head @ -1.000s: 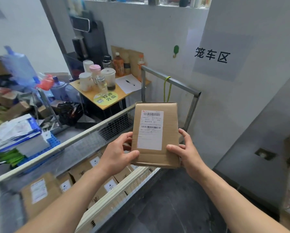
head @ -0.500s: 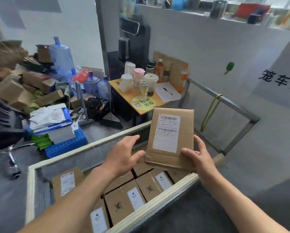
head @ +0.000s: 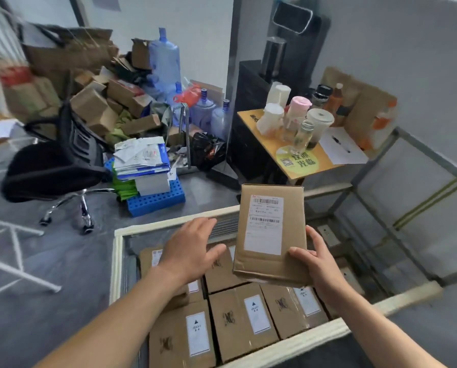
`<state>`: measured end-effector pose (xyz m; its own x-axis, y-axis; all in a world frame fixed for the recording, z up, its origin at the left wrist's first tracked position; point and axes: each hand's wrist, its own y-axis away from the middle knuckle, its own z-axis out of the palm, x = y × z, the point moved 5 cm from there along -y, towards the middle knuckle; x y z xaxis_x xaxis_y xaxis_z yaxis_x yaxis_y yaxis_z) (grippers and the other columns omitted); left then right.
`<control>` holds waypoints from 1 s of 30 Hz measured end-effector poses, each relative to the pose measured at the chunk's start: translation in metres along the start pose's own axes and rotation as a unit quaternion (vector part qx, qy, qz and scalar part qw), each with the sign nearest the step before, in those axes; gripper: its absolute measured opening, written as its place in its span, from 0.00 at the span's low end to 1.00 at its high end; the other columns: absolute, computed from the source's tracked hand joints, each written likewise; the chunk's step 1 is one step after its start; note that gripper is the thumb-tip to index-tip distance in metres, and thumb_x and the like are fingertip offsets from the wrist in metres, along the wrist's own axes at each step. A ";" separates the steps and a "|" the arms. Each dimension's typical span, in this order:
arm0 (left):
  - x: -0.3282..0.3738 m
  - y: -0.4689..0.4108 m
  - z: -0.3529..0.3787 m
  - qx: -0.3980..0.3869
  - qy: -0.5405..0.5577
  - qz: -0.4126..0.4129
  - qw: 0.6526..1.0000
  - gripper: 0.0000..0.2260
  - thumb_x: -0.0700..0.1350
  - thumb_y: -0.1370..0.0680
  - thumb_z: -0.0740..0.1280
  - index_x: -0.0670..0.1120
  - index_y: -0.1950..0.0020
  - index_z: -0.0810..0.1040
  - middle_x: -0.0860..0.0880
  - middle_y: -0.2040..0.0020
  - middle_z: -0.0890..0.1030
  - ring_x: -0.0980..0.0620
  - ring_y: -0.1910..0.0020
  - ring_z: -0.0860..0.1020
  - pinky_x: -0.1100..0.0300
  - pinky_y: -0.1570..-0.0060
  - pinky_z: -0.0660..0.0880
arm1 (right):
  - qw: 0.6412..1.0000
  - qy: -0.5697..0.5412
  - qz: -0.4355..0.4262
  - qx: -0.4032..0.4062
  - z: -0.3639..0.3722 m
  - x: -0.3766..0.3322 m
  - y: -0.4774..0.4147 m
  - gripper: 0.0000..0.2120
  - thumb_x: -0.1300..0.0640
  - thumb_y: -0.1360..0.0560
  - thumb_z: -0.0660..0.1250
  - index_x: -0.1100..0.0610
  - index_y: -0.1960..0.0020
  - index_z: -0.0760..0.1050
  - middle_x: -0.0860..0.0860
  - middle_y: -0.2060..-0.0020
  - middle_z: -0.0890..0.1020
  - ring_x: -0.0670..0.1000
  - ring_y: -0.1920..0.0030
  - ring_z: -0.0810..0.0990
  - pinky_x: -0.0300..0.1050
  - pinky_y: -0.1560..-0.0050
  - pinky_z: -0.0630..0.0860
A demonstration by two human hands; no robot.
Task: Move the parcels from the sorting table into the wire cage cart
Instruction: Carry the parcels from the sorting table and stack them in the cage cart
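Gripping one brown parcel (head: 271, 235) at its lower right corner, our right hand (head: 319, 265) had its thumb across the labelled face and its fingers curled behind. The parcel hung tilted in the air above the open top of the wire cage cart (head: 117, 264), touching nothing but that hand. Our left hand (head: 193, 248) hovered just beside the parcel's left edge, fingers straight and close together, holding nothing. Below, we counted at least six parcels in the cart (head: 243, 320), lying flat and packed side by side, most showing one white label. Beyond the cart stood one yellow table (head: 301, 171) crowded with cups (head: 300, 104), one blue crate (head: 155, 201) under a stack of papers (head: 140, 158), one black office chair (head: 55, 160), and four blue water jugs (head: 165, 59) by a heap of cardboard boxes (head: 89, 104).
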<state>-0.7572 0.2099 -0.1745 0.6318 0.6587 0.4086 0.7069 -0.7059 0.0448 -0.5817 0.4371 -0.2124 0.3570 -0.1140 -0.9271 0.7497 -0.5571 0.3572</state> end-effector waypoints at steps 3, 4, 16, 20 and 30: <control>-0.033 0.007 0.008 -0.018 -0.001 -0.042 0.999 0.30 0.61 0.19 0.61 0.51 0.20 0.60 0.53 0.22 0.64 0.53 0.23 0.61 0.54 0.27 0.62 | 0.999 0.023 0.021 -0.035 0.027 0.013 -0.018 0.32 0.59 0.22 0.69 0.40 0.25 0.60 0.54 0.47 0.84 0.54 0.50 0.86 0.47 0.59 0.81; -0.043 0.009 0.013 -0.024 0.003 -0.057 0.998 0.30 0.61 0.19 0.61 0.51 0.20 0.59 0.53 0.22 0.63 0.53 0.23 0.61 0.54 0.27 0.62 | 0.998 0.027 0.033 -0.049 0.037 0.018 -0.024 0.31 0.59 0.22 0.69 0.39 0.26 0.60 0.54 0.47 0.85 0.54 0.51 0.86 0.46 0.60 0.81; -0.126 0.029 0.126 -0.131 0.028 -0.217 0.967 0.31 0.61 0.18 0.59 0.52 0.18 0.55 0.54 0.19 0.57 0.53 0.21 0.56 0.51 0.24 0.58 | 0.970 0.087 0.141 -0.177 0.112 0.149 -0.112 0.39 0.50 0.32 0.76 0.41 0.25 0.62 0.54 0.46 0.85 0.53 0.52 0.86 0.44 0.60 0.81; -0.141 0.013 0.175 -0.154 0.031 -0.241 0.958 0.30 0.59 0.17 0.59 0.51 0.18 0.54 0.53 0.19 0.56 0.51 0.21 0.58 0.51 0.25 0.59 | 0.964 0.098 0.164 -0.185 0.128 0.192 -0.154 0.32 0.57 0.24 0.73 0.38 0.29 0.61 0.53 0.46 0.84 0.54 0.50 0.85 0.45 0.60 0.81; -0.209 -0.020 0.278 -0.177 -0.014 -0.272 0.946 0.28 0.58 0.17 0.58 0.49 0.20 0.57 0.49 0.19 0.55 0.47 0.21 0.55 0.50 0.25 0.61 | 0.958 0.116 0.182 -0.190 0.165 0.301 -0.246 0.33 0.53 0.24 0.74 0.40 0.26 0.61 0.53 0.42 0.83 0.55 0.45 0.84 0.54 0.48 0.83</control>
<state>-0.8148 0.1592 -0.5143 0.2163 0.9527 0.2134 0.7817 -0.2999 0.5469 -0.7507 0.4044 -0.5978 0.7144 -0.0325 -0.6990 0.6852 -0.1704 0.7082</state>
